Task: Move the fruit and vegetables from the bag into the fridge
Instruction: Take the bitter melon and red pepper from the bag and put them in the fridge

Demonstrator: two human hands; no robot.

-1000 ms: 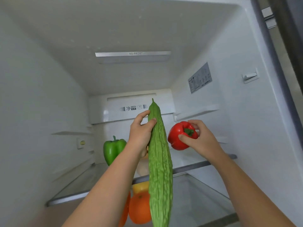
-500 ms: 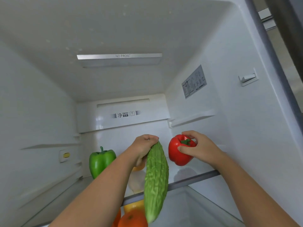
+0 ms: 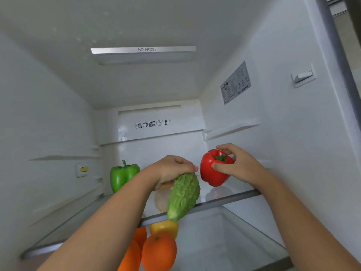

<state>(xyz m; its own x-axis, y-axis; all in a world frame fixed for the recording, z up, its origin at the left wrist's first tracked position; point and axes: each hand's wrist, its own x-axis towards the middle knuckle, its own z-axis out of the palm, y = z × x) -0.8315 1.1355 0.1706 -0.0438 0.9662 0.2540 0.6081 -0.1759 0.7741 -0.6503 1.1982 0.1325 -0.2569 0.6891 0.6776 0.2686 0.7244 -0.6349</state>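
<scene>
Above the glass shelf [image 3: 224, 200] of the fridge [image 3: 293, 133], both hands were busy. The left hand [image 3: 173, 169] gripped the upper end of a bumpy bitter gourd [image 3: 183, 196], fingers curled over its top, so that the gourd hung tilted with its lower tip out past the shelf's front edge; it was not lying on the shelf. The right hand [image 3: 238, 165] grasped a red bell pepper [image 3: 212, 173] at its stalk end, thumb and fingers wrapped round it, over the right part of the shelf. Whether the pepper's base touched the glass I could not tell, though a faint reflection showed just beneath it. At the back left of the shelf a green bell pepper [image 3: 123, 177] stood upright with no hand on it. A pale rounded thing [image 3: 160, 200] sat on the shelf behind the gourd, too hidden to name. Below the shelf, near its front edge, lay a yellow fruit [image 3: 165, 227] and an orange [image 3: 159, 251], with other orange produce [image 3: 132, 251] beside them, partly hidden by the left forearm [image 3: 109, 222].

By my judgement the task was well along: several items were in the fridge and two were being placed. What remained, as far as could be seen, was to lay the gourd on the shelf, set the red pepper down and let go of both. The bag was out of view, so what it held could not be told.
</scene>
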